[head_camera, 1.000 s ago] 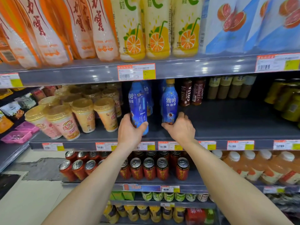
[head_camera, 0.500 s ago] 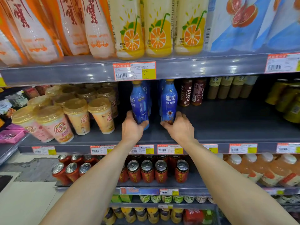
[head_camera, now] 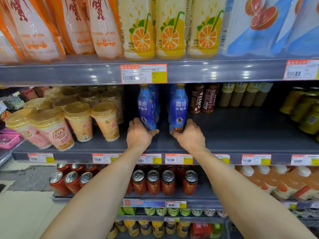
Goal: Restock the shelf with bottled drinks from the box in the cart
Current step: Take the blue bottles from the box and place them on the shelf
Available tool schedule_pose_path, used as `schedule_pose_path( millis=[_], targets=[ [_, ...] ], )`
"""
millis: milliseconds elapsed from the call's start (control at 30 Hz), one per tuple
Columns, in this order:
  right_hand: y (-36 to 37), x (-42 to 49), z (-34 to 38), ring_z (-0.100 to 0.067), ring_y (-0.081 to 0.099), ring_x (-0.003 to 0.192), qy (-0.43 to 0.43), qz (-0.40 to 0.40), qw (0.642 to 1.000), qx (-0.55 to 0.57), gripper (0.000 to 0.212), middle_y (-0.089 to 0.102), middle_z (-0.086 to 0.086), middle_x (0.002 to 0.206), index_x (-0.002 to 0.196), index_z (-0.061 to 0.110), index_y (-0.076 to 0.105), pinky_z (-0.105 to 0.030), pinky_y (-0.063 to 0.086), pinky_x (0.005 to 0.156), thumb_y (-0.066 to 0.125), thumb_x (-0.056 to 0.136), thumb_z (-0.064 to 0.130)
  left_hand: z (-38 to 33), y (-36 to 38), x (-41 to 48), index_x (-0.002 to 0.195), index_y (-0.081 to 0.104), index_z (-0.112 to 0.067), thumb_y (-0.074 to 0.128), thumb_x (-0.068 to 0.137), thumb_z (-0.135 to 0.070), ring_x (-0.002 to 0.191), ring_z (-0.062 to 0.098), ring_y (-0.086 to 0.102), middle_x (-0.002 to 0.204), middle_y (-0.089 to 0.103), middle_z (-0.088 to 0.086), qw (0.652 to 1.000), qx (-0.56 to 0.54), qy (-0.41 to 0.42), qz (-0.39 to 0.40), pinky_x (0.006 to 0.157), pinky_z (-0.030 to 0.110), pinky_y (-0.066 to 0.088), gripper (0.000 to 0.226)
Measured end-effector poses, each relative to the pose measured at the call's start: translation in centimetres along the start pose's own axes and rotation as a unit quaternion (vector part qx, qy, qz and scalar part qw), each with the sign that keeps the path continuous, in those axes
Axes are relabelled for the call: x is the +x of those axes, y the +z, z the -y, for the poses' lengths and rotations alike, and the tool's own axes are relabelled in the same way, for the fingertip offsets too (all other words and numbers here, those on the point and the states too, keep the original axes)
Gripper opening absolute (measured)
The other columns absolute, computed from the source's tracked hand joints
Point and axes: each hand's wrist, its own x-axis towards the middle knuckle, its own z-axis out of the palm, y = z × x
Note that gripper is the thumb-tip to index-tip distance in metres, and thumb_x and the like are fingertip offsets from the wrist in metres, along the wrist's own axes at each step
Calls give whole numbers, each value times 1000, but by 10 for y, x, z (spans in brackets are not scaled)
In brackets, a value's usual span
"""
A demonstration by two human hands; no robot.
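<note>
The grey middle shelf point(head_camera: 241, 131) is carrying drinks, with milk-tea cups point(head_camera: 79, 121) crowding its left side and brown Costa bottles point(head_camera: 196, 99) standing farther back. Between them, the left blue bottle point(head_camera: 146, 107) and the right blue bottle point(head_camera: 178, 107) are standing upright, slightly apart. The left hand point(head_camera: 139, 135) is gripping the first by its base, and the right hand point(head_camera: 189, 137) is gripping the second likewise.

Fingertips of the left grip point(head_camera: 140, 135) vanish behind the base of the left blue plastic coffee bottle point(head_camera: 146, 107); those of the right grip point(head_camera: 189, 136) pass out of sight behind the right blue plastic coffee bottle point(head_camera: 178, 107). More blue bottles point(head_camera: 156, 94) behind are mostly screened. The tall orange-drink bottles point(head_camera: 170, 31) above are cut off by the top edge. Print on the orange-bordered price tag point(head_camera: 143, 73) is too small to read.
</note>
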Motion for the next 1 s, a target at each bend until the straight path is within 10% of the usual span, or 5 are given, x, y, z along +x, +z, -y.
schedule_pose_path(
  millis=[767, 1000],
  targets=[
    [-1, 7, 9, -30, 53, 113, 29, 22, 999, -30, 63, 58, -8, 117, 114, 14, 49, -40, 47, 87, 73, 73, 55, -4, 10, 13, 117, 47, -1, 85, 61, -61, 109, 42, 58, 120, 55, 21, 998, 51, -28, -20, 84, 46, 50, 91],
    [-15, -21, 10, -34, 52, 116, 11, -8, 999, -48, 60, 57, -13, 120, 118, 9, 49, -43, 48, 87, 70, 79, 50, 5, -13, -32, 121, 54, -3, 73, 80, -37, 110, 43, 53, 116, 57, 21, 995, 69, 56, -37, 87, 50, 48, 56]
  ],
)
